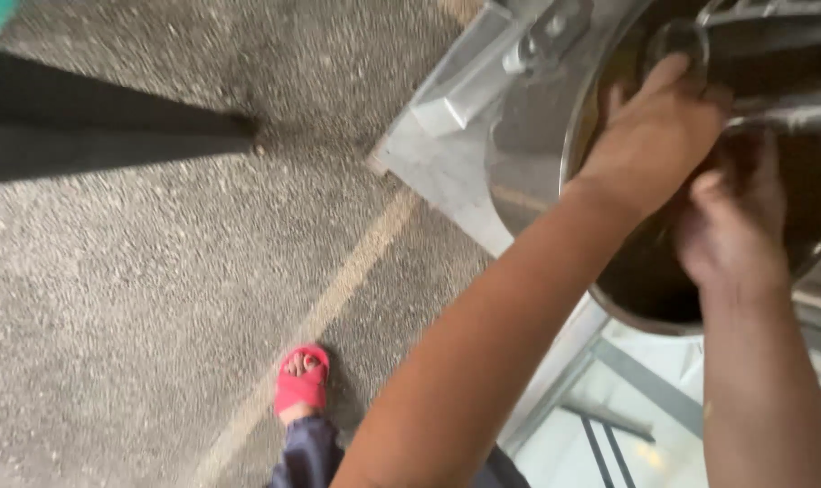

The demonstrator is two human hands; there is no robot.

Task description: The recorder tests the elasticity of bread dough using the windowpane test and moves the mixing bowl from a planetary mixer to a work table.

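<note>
A speckled grey floor (pixel 139 298) with a pale painted line lies below, a red sandal (pixel 302 384) on it. Both hands reach into a large steel drum (pixel 528 136) at upper right: the left hand (pixel 655 136) and right hand (pixel 731 226) press inside its dark opening; grip cannot be made out.

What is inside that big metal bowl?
Both hands, left and right, reach into the metal bowl around a metal attachment. The dark interior hides any contents.
</note>
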